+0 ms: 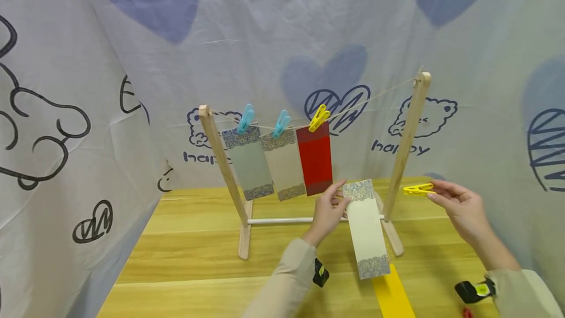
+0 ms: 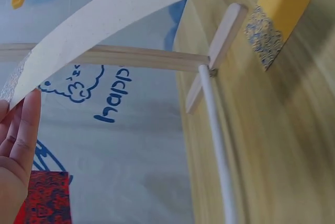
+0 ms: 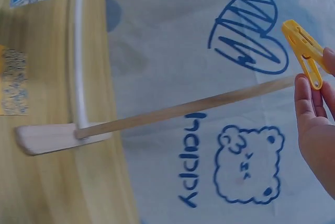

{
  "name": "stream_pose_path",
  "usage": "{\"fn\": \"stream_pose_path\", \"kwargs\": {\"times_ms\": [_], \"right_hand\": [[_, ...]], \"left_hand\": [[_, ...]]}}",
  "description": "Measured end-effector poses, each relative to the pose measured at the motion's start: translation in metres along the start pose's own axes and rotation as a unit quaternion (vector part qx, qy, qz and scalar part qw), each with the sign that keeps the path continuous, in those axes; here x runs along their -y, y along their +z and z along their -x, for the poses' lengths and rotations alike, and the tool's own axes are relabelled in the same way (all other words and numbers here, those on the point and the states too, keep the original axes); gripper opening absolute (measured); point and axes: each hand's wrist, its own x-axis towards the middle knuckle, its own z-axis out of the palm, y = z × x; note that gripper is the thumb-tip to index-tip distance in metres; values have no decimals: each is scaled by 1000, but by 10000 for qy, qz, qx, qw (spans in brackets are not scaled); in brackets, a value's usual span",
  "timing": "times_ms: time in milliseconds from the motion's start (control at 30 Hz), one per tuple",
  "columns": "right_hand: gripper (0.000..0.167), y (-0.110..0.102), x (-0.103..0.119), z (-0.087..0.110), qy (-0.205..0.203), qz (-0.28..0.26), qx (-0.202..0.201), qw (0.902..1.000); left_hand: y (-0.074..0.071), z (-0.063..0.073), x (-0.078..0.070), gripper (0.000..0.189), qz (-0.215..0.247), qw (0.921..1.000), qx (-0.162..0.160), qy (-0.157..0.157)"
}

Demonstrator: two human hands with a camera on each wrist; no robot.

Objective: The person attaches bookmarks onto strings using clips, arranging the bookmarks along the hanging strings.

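Just to the right of the left hand, a cream card with lace-patterned ends was held near its upper left edge, pinched between thumb and fingers, its lower end hanging free. In the right hand, well apart on the card's other side, a yellow clothespin was gripped by the fingertips and pointed back toward the card; whether its jaws were squeezed apart could not be told.

Above and to the left of the left hand, three cards were already pinned to a cord: farthest from the hand, a pale grey card under a light-blue clip; next, an ivory card under a second light-blue clip; and nearest, a red card under a yellow clip. By that count, three hangings could be judged done. The cream card was not yet fastened, and below the left hand, to its right, a yellow card was seen unhung on the table.

The left forearm was slanted up and rightward, the right one up and leftward, both hands being raised above the table below the cord.
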Motion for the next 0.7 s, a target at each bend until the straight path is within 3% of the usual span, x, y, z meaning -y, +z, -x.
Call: {"fn": "stream_pose_path", "kwargs": {"times_ms": [167,267,533,700], "right_hand": [[24,6,12,-16,3,734,-228,9970],[23,10,21,-26,11,896,-282,9956],[29,20,39,-45,-328,93,-38,9994],[30,25,51,-56,-208,378,-168,9989]], "left_hand": [[-4,-9,-7,42,-39,9998,-28,192],[-6,-14,-11,43,-78,9996,-43,261],[-10,-24,-25,38,-327,9976,-197,569],[-11,-31,-31,38,-399,9960,-340,728]]}}
